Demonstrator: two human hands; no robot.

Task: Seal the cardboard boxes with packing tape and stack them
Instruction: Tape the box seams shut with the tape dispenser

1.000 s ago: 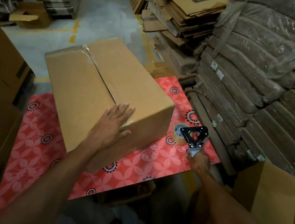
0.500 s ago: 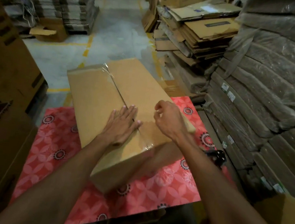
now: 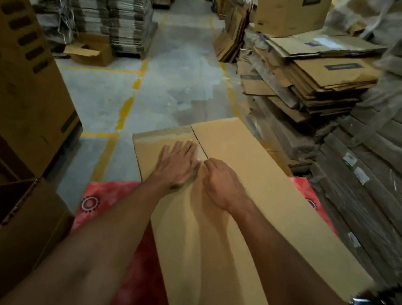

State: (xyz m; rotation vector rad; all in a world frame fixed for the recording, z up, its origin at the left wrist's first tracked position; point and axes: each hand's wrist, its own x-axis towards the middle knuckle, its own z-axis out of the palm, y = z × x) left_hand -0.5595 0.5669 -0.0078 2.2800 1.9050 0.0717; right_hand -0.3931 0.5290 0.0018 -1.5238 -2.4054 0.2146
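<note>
On red tablecloth (image 3: 103, 198), left hand (image 3: 176, 166) presses cardboard box (image 3: 261, 185).

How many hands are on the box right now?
2. The left hand lies flat on the box top, left of the centre seam. The right hand rests beside it at the seam, fingers curled under.

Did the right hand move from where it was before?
Yes. The right hand moved leftward from beside the box onto its top, next to the left hand.
</note>
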